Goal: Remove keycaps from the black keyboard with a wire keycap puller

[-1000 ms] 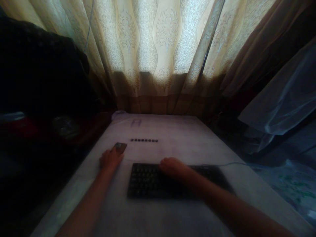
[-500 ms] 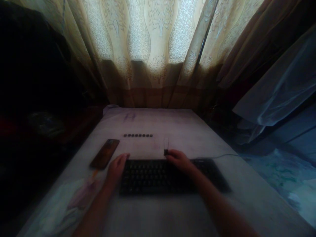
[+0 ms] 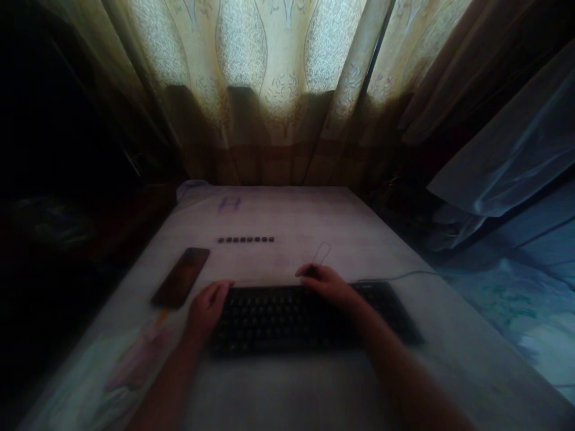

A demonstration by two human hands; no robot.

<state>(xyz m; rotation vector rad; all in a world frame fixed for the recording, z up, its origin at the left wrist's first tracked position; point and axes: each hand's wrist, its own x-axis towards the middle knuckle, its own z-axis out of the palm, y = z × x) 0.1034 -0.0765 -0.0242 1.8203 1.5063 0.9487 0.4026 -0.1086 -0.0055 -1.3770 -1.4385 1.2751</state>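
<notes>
A black keyboard (image 3: 269, 317) lies across the table in front of me. My left hand (image 3: 209, 305) grips its left end, with the fingertips at the far left corner. Over the keyboard's far edge, my right hand (image 3: 321, 279) has its fingers curled around a small dark piece with a thin wire loop (image 3: 324, 246) sticking out away from me. The fingers partly hide the dark piece, and I cannot make out its shape. Beyond the keyboard, several small dark keycaps (image 3: 246, 239) stand in a straight row.
A dark phone (image 3: 182, 276) lies left of the keyboard. Nearer on the left is a crumpled pinkish, pale cloth or bag (image 3: 135, 362). A cable (image 3: 399, 276) runs off the right side of the pale-covered table (image 3: 296, 209). Curtains (image 3: 283, 120) hang behind it.
My right hand has turned and closed further around the dark piece; the wire loop now leans to the right. My left hand stays at the keyboard's left end. The view has shifted slightly.
</notes>
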